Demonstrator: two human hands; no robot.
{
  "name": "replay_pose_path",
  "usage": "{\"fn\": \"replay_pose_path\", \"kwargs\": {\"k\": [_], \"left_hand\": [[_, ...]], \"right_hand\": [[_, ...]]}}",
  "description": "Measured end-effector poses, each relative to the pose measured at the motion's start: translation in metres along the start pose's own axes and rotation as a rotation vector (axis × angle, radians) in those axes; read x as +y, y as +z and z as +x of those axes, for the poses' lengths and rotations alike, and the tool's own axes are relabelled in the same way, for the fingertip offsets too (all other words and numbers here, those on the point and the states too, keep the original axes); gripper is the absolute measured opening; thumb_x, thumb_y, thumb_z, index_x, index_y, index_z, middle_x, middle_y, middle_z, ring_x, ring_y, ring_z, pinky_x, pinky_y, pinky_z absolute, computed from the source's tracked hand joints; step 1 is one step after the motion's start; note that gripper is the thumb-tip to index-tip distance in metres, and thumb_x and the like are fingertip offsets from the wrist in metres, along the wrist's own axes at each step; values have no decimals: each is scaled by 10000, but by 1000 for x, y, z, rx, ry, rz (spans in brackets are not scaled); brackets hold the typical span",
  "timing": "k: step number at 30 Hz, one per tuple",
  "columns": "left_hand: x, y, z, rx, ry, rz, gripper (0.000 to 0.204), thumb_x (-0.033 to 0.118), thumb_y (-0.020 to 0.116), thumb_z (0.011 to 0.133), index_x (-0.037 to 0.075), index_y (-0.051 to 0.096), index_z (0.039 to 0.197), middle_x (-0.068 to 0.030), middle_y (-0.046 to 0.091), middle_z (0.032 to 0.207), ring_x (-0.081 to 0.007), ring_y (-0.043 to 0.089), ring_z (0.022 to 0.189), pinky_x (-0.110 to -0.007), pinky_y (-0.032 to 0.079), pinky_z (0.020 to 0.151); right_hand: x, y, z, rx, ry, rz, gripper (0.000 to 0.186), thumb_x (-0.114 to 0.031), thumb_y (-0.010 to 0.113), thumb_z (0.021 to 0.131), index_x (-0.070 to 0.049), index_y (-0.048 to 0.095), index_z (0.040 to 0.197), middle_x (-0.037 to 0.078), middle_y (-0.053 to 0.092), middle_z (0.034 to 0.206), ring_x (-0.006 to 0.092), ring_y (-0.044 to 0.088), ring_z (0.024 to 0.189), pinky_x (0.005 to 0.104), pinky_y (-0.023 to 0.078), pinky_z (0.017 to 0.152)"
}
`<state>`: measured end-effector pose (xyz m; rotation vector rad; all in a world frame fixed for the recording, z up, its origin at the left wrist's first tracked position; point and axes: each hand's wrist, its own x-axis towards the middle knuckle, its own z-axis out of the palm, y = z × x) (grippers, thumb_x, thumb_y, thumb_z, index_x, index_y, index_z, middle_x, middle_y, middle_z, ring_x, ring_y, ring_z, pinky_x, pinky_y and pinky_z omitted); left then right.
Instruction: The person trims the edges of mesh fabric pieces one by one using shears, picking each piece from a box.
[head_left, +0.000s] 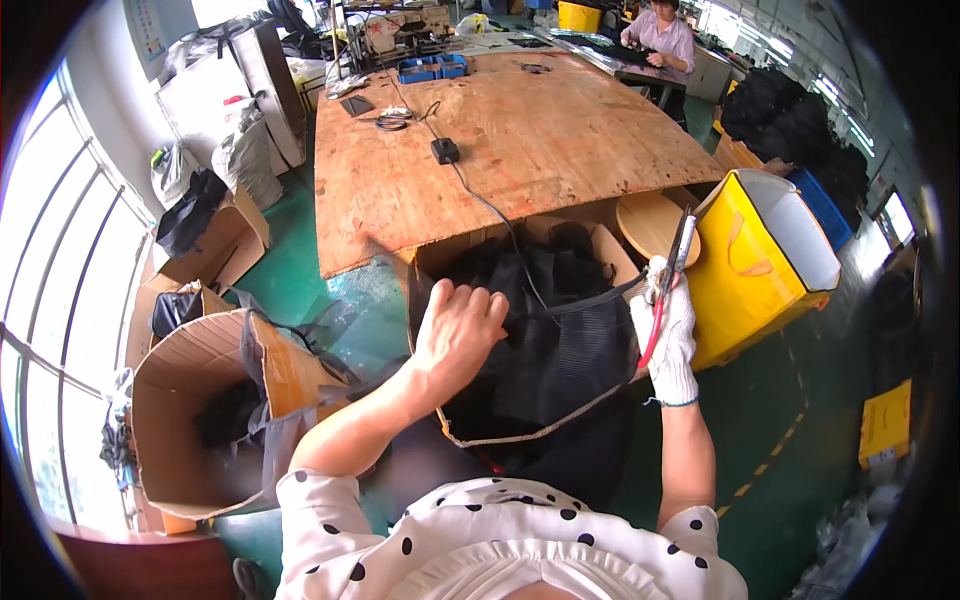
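My bare left hand [458, 328] is curled closed over the near left part of an open cardboard box; whatever its fingers hold, if anything, is hidden. Black mesh fabric [530, 360] fills that box in loose folds. On the right, my right hand [668, 335] wears a white knit glove and is closed round red-handled scissors [655, 335]. Their blades point up and away from me. A dark fabric strip [597, 299] runs across the box toward the glove. Beside the glove stands a yellow bag [745, 265] with a white inside.
A wooden table [520, 130] lies ahead, with a black adapter [445, 151] whose cord hangs into the box. Blue trays [432, 68] sit at its far edge. Another open carton [190, 370] stands on the left. A co-worker [665, 45] handles dark fabric at the back right.
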<state>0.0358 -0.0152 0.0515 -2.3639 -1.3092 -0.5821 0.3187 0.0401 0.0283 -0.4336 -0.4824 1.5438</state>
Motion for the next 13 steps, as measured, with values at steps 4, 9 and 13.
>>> {"fn": "replay_pose_path", "kwargs": {"k": [4,9,13], "left_hand": [[45,-44,-40,-294,-36,21,615,344,723,651,94,461,1148,-61,468,783,-202,520,730,-349,415,658],[46,-67,-69,-993,294,-1133,398,253,578,868,135,497,1239,-126,609,1074,-327,610,942,-367,494,822],[22,-45,-44,-268,16,-1000,306,200,593,863,67,563,1137,-159,591,1090,-311,577,1021,-369,471,866]], "right_hand": [[-15,-32,19,7,-23,103,234,-260,493,930,-59,552,1034,-2,565,783,92,514,604,239,416,495],[-5,0,13,189,-42,13,195,-246,517,917,-65,548,982,-14,532,749,85,478,560,226,396,466],[-2,-2,11,206,-5,35,188,-245,543,905,-65,533,959,-11,509,740,85,458,513,229,399,437]]}}
